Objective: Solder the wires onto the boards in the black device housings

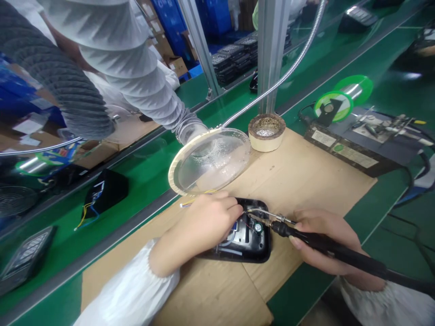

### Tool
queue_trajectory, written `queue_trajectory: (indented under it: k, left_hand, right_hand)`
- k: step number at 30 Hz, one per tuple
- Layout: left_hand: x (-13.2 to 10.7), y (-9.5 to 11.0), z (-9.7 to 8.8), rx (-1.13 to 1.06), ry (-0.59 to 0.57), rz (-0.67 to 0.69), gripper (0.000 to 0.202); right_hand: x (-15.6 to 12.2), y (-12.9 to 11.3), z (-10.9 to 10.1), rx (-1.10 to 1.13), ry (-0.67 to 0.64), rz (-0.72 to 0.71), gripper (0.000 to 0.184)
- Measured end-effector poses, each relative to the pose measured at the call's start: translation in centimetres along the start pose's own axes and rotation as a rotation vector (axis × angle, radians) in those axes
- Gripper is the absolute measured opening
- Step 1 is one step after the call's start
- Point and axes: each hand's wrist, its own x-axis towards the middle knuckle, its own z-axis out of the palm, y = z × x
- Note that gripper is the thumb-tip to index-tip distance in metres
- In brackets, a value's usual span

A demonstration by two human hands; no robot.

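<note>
The black case (260, 250) lies at five o'clock of the view. The right hand (335, 227) grips a soldering iron (326, 246); the left hand (210, 216) curls over the case, whatever it pinches hidden. A slip of the iron could burn the left hand, so near its tip. From the case, a funnel (217, 158) crowds eleven o'clock, a bowl (265, 144) one.

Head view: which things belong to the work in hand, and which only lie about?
Apparently in use:
- black housing, under left hand
- soldering iron, in right hand

Apparently just lying about:
- wired black casing, left
- stacked black devices, behind
</note>
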Motion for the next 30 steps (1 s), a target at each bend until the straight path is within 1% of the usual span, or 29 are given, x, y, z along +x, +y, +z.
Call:
queue_trajectory:
  k: [3, 9, 19, 26, 30]
  left_hand:
    - [-0.06, 0.01, 0.01, 0.0, -0.001, 0.002, 0.013]
    - [-0.04, -0.02, -0.09, 0.004, 0.01, 0.003, 0.012]
    - [-0.07, 0.04, -0.07, 0.005, 0.013, 0.006, 0.01]
    - [-0.14, 0.04, -0.25, 0.007, -0.044, -0.014, 0.011]
    - [-0.08, 0.04, -0.44, -0.003, -0.066, -0.009, 0.013]
  right_hand:
    - [-0.09, 0.14, 0.07, 0.037, -0.009, -0.007, 0.034]
    - [-0.47, 0.38, 0.04, 0.021, 0.007, -0.001, 0.032]
    - [-0.1, 0.58, 0.09, 0.034, -0.014, -0.019, 0.035]
    - [-0.35, 0.37, -0.18, 0.007, 0.021, -0.024, 0.033]
    - [-0.06, 0.16, -0.38, -0.017, 0.021, -0.005, 0.033]
